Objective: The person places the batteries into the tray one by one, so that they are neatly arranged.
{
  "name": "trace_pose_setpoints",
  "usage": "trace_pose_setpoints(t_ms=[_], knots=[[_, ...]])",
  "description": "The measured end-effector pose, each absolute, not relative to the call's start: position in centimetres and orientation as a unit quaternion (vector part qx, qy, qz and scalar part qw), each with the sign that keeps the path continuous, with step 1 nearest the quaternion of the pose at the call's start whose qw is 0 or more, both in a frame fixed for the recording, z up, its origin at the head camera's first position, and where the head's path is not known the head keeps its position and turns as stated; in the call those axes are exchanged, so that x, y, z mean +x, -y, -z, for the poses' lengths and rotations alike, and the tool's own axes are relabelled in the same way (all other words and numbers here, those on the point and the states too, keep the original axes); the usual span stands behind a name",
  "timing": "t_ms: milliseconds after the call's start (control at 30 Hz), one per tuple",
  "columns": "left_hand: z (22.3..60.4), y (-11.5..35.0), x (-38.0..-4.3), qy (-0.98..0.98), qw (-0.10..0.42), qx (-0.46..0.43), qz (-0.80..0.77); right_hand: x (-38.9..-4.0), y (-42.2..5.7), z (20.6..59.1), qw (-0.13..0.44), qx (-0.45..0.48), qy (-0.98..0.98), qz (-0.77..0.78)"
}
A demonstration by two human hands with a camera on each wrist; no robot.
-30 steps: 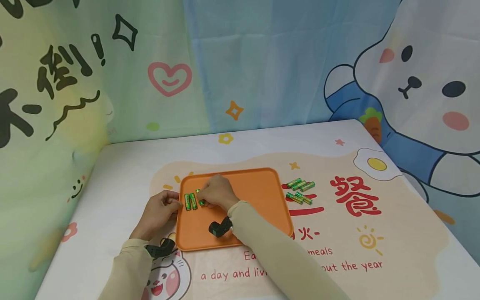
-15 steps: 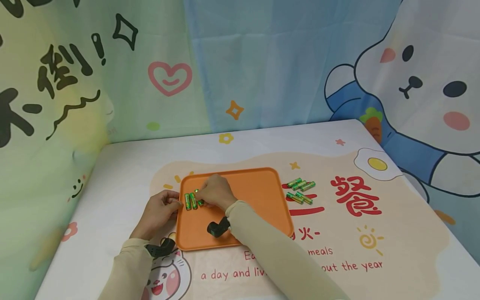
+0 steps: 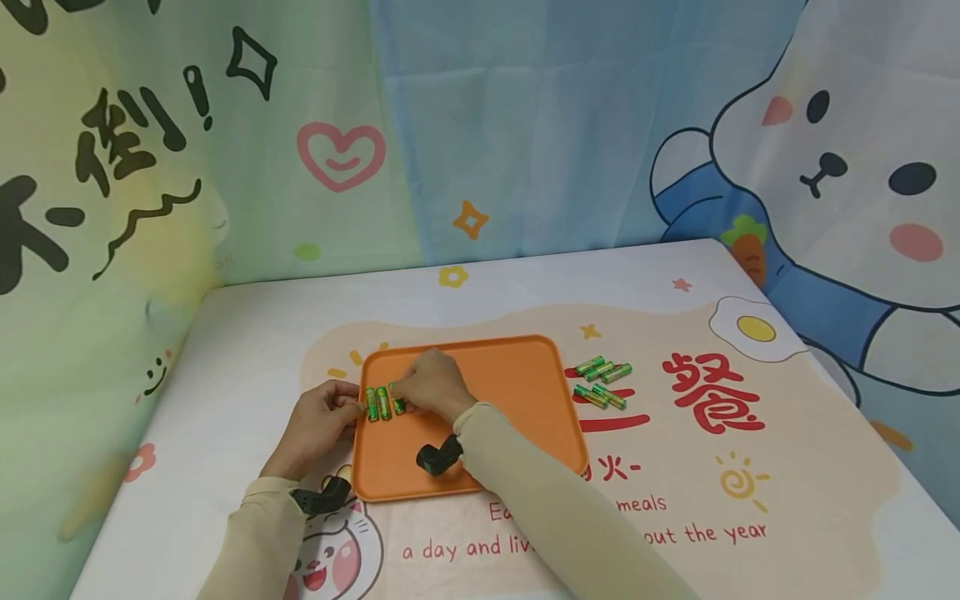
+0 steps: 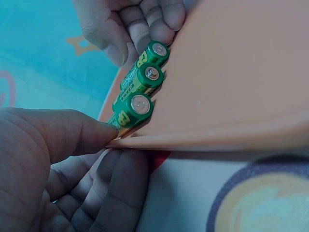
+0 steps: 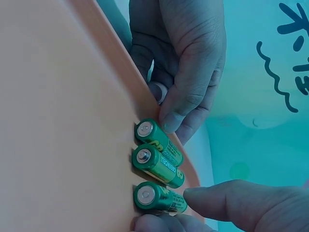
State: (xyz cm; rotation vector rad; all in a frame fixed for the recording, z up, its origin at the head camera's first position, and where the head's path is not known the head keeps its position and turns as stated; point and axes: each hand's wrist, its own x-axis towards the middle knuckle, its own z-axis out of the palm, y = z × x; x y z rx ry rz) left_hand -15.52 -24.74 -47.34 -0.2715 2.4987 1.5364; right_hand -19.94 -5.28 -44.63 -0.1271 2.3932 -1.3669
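Batteries: glossy wrappers, shiny bare metal ends. Tray: plastic by its look, smooth, low sheen. Curtain: matt cloth, lightly creased; sleeves matt cloth too; table cover smooth, matt.

Across the upper part of the head view, a printed fabric backdrop, yellow-green at left, pale blue from the middle rightward. At upper left, bold black lettering; nearer the middle, a smiling pink heart. Large at upper right, a white cartoon animal in blue. Below, filling most of the lower half, a white tabletop with a beige printed patch, red lettering and a fried-egg picture right of centre. Soft light over all.
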Motion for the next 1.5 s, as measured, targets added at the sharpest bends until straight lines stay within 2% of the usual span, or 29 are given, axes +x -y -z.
trace_pose_setpoints(t_ms=[367, 667, 867, 1500], knots=[[47.3, 24.6, -15.5, -0.845, 0.099, -0.095, -0.517, -19.6, 4.3, 44.9, 0.197, -0.048, -0.834, 0.513], [47.2, 24.4, -15.4, -0.843, 0.100, -0.100, -0.518, -19.0, 1.4, 44.9, 0.206, -0.046, -0.802, 0.558], [47.2, 24.3, -15.3, -0.844, 0.103, -0.098, -0.518, -18.4, -2.5, 44.3, 0.193, -0.021, -0.804, 0.561], [47.3, 24.5, -15.2, -0.845, 0.106, -0.090, -0.516, -16.8, -18.2, 43.5, 0.101, 0.125, -0.835, 0.526]])
